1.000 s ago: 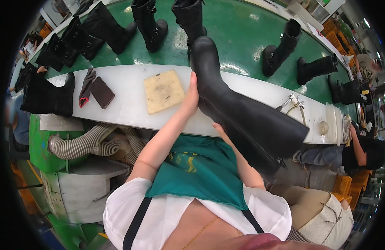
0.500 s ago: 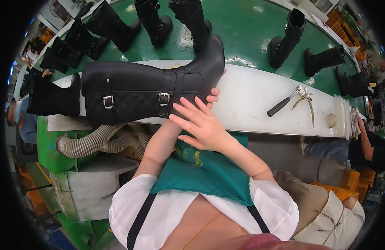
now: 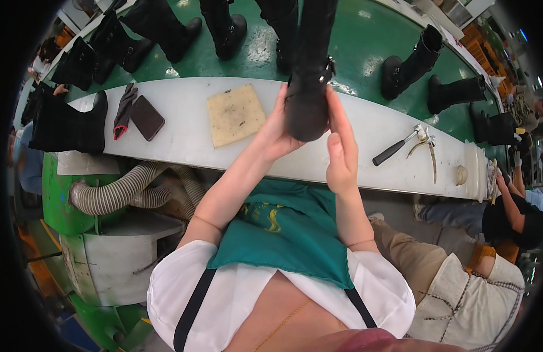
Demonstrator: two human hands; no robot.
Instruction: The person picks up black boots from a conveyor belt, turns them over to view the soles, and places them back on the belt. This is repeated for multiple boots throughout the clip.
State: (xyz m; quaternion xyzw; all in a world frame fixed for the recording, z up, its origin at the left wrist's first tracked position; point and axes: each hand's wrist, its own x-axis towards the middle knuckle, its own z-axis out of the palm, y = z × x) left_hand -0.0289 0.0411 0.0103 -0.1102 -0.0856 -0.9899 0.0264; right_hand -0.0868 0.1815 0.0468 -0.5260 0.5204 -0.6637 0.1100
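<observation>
A tall black boot (image 3: 309, 64) with a buckle strap is held up over the white workbench (image 3: 353, 146), its toe pointing at me. My left hand (image 3: 277, 126) grips the left side of the toe. On the right side of the toe my right hand (image 3: 341, 146) lies flat, fingers straight. A worn yellow pad (image 3: 235, 114) lies on the bench just left of my hands.
A dark flat case (image 3: 146, 117) and a black-and-red glove (image 3: 123, 108) lie left on the bench; another boot (image 3: 69, 126) stands at its left end. A hammer (image 3: 395, 151) and pincers (image 3: 427, 152) lie right. Several black boots (image 3: 409, 64) stand on the green conveyor behind. Another person (image 3: 506, 217) sits at right.
The boot lay sideways across the bench with my hands on its foot; now it is turned end-on, toe toward me, and lifted, uncovering the yellow pad, case and glove.
</observation>
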